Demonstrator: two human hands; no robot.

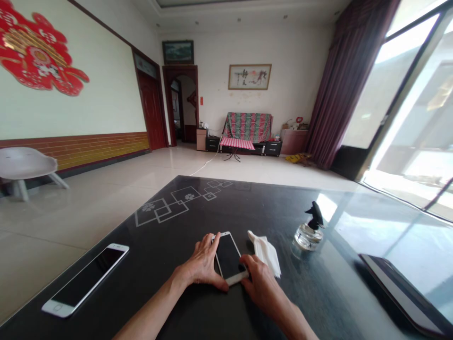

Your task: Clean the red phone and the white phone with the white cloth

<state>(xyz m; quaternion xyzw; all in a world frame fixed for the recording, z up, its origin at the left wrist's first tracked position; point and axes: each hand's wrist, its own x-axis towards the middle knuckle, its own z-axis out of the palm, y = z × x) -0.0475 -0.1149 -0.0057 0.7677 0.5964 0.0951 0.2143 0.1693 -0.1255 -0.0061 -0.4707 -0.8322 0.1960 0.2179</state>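
Observation:
A white-edged smartphone point(228, 257) with a dark screen lies flat on the black glass table point(177, 222). My left hand point(204, 263) rests on the table against the phone's left edge, fingers along its side and thumb at its near corner. My right hand point(260, 282) touches the phone's near right corner with curled fingers. A folded white tissue point(266, 252) lies just right of the phone, beside my right hand.
A second white phone point(87, 279) lies near the table's left edge. A small clear spray bottle point(308, 234) with a black nozzle stands to the right. A dark tablet point(403, 295) lies at the far right. A white chair point(24, 165) stands by the left wall.

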